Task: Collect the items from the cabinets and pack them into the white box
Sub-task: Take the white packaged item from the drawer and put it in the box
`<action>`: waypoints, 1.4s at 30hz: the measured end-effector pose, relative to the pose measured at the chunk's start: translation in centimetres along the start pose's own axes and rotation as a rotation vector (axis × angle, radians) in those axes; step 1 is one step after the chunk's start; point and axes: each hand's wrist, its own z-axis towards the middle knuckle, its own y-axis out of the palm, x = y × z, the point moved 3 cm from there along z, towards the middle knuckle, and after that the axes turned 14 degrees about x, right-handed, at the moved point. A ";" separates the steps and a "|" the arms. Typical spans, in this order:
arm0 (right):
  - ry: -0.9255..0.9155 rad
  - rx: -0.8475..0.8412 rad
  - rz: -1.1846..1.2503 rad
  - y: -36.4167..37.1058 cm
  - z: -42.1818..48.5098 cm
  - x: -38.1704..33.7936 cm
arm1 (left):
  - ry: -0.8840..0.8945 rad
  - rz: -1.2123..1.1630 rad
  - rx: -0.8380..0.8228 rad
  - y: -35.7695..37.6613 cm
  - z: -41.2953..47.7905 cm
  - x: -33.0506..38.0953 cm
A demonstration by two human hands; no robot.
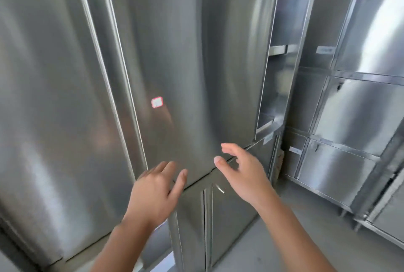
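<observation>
- Left hand [157, 186] and right hand [242, 173] both empty, fingers released and spread
- I judge the right hand nearer the lower edge [211, 170] of the cabinet door [185, 64], which runs crosswise just beyond it

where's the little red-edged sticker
In the head view, the red-edged sticker sits left of centre on the tall steel cabinet door, straight above the left hand.

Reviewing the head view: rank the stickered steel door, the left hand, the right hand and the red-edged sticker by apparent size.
1. stickered steel door, by far the largest.
2. left hand and right hand: these look alike, so they are unranked. Both are nearer the camera.
3. red-edged sticker, the smallest.
</observation>
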 end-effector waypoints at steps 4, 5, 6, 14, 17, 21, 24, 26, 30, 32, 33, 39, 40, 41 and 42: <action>0.008 0.058 -0.021 -4.2 1.7 0.2 | 0.040 -0.050 0.050 1.2 3.0 3.2; 0.014 0.064 -0.015 -4.8 1.8 0.4 | 0.044 -0.060 0.051 1.4 3.3 3.7; 0.017 0.071 -0.009 -5.2 1.9 0.5 | 0.048 -0.068 0.047 1.6 3.5 4.2; -0.025 0.039 -0.019 -4.4 2.7 0.4 | -0.010 -0.064 0.038 1.7 3.0 3.5; -0.054 -0.024 0.018 -1.9 2.5 -0.6 | -0.068 -0.005 0.055 0.5 1.8 1.5; -0.111 -0.141 0.071 2.3 1.2 -2.9 | -0.145 0.088 0.094 -2.2 -0.2 -1.6; -0.156 -0.234 0.097 5.3 -0.1 -4.7 | -0.208 0.152 0.132 -4.6 -2.0 -3.8; -0.189 -0.277 0.111 7.0 -1.0 -5.9 | -0.257 0.183 0.131 -6.2 -3.3 -5.2; -0.240 -0.347 0.162 10.0 -2.7 -8.2 | -0.335 0.223 0.142 -9.0 -6.3 -7.7; -0.241 -0.388 0.194 11.4 -3.7 -8.9 | -0.362 0.238 0.147 -10.0 -7.8 -8.6; -0.243 -0.412 0.203 12.2 -4.3 -9.2 | -0.374 0.243 0.152 -10.5 -8.4 -9.0; -0.262 -0.495 0.172 16.0 -7.8 -9.6 | -0.405 0.278 0.167 -12.0 -11.8 -11.1; -0.257 -0.507 0.169 16.6 -8.5 -9.4 | -0.408 0.271 0.162 -11.9 -12.5 -11.4; -0.244 -0.525 0.167 17.2 -9.1 -9.0 | -0.415 0.259 0.151 -11.6 -13.2 -11.7; -0.228 -0.547 0.161 17.8 -9.8 -8.4 | -0.424 0.245 0.132 -11.0 -14.1 -12.1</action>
